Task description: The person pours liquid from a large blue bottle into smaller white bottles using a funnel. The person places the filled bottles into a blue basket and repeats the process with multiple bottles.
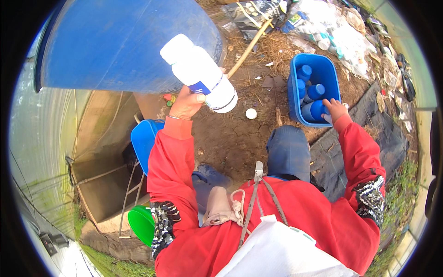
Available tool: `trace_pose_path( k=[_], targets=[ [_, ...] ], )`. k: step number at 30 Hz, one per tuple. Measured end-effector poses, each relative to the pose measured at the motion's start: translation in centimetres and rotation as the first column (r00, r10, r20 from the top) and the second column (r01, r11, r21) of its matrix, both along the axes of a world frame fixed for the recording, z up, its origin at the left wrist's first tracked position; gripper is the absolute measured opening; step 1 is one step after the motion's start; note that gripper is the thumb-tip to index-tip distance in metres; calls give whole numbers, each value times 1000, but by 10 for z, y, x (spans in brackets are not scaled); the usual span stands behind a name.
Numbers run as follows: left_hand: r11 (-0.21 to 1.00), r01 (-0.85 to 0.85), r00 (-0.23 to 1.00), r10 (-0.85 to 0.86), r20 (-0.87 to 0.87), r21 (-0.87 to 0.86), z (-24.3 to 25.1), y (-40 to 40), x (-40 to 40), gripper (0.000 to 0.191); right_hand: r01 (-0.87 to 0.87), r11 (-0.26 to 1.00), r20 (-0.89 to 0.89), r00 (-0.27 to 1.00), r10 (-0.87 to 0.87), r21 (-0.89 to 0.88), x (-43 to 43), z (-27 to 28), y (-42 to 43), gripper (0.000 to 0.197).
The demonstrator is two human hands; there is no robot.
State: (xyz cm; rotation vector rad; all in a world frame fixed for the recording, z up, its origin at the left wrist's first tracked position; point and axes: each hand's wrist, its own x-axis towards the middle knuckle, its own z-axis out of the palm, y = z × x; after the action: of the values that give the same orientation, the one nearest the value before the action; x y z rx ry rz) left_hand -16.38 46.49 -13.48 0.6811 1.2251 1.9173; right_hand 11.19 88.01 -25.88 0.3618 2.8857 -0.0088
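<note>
Tilted in my left hand [188, 104] is a white plastic bottle [204, 76] with a wide white cap and a blue-and-white label bearing writing. My thumb presses its side near the base, and the other fingers are mostly hidden behind it. At the near right corner of a blue plastic bin [294, 93], my right hand [335, 110] reaches over the rim. Its fingers are on the blue end of a bottle [315, 110] lying inside. Several other blue-topped bottles [315, 91] stand or lean in the same bin.
A large blue barrel [131, 45] fills the upper left. A round white lid [251, 113] lies on the bare soil before me. A wooden handle [249, 48] slants behind the bottle. Plastic waste [335, 31] is heaped beyond the bin. Left are a blue container [145, 142] and a green one [141, 223].
</note>
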Motion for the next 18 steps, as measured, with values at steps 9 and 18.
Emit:
trace_pose_path(
  k=[9, 18],
  targets=[
    [990, -136, 990, 137, -25, 31, 2, -49, 11, 91, 15, 998, -19, 1000, -16, -57, -28, 22, -6, 44],
    [982, -188, 982, 188, 9, 10, 9, -71, 40, 90, -524, 810, -697, 683, 218, -261, -145, 163, -95, 32]
  ],
)
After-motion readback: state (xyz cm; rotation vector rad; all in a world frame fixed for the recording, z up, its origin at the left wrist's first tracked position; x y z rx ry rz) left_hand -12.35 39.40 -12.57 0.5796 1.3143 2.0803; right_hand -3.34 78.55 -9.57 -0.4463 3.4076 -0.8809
